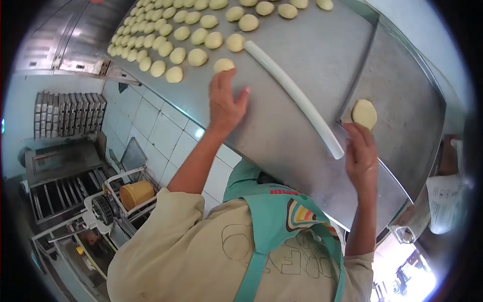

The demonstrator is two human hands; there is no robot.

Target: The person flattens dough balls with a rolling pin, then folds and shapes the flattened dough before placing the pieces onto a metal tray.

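Note:
Many round dough balls (197, 57) lie in rows on the metal table (196, 100). My left hand (226, 102) reaches to the nearest dough ball (224, 65), its fingertips at the ball's lower edge, thumb held apart. A long white rolling pin (297, 95) rests on the table between my hands, touched by neither. At the right, my right hand (361, 156) has its fingertips at the lower edge of a flattened dough piece (364, 114), which lies in a metal tray (397, 100). The thumb and fingers of that hand are spread.
The tray's raised rim (359, 70) runs across the table's right part. On the left stand a stack of metal pans (69, 115), a rack (65, 194) and a machine with a yellow bucket (137, 195). A printed bag (444, 201) hangs at the right.

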